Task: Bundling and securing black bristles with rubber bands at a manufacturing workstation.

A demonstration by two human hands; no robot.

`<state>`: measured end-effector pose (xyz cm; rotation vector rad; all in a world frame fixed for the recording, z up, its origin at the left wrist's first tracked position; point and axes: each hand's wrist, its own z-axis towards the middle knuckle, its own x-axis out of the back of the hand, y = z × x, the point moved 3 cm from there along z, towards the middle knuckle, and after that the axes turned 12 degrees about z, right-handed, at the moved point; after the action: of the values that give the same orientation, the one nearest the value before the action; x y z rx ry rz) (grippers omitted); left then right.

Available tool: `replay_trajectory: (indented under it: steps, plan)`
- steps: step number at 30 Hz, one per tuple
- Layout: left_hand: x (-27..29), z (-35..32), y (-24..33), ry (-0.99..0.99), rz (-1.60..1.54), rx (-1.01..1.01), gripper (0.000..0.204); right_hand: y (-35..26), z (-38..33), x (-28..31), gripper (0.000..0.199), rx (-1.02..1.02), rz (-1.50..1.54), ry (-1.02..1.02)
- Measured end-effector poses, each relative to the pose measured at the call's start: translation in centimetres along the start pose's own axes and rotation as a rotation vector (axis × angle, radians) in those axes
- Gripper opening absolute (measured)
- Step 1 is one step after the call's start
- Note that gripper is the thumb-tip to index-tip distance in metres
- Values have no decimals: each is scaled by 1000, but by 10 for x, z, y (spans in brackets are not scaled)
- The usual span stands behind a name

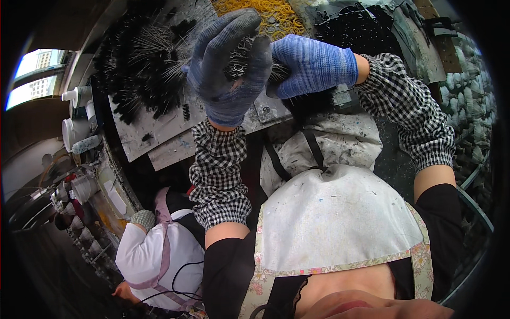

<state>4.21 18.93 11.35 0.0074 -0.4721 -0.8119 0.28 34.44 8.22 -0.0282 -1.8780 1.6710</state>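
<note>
A bundle of thin black-bristled wire brushes is between my two gloved hands, its looped metal wire ends showing. My left hand, in a blue glove with dark, worn fingers, curves around these ends, fingers on one side and thumb on the other. From the right, my right hand closes on the same bundle, its fingertips partly hidden behind it. Just left of my hands lies a large pile of similar black brushes, wire stems fanning out.
Yellow rubber bands lie heaped beyond my hands. A black speckled surface is at far right. The grey work board has its edge near me. A co-worker in a white top is at lower left. White brushes hang at right.
</note>
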Motion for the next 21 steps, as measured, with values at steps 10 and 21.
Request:
replay_trajectory:
  steps: [10,21]
  plan:
    - [-25,-57,-9,41,9,269,26,52,27,-40,22,-64,-428,285]
    - [-52,-46,16,-252,65,116,28,181,11,-108,36,330,776,720]
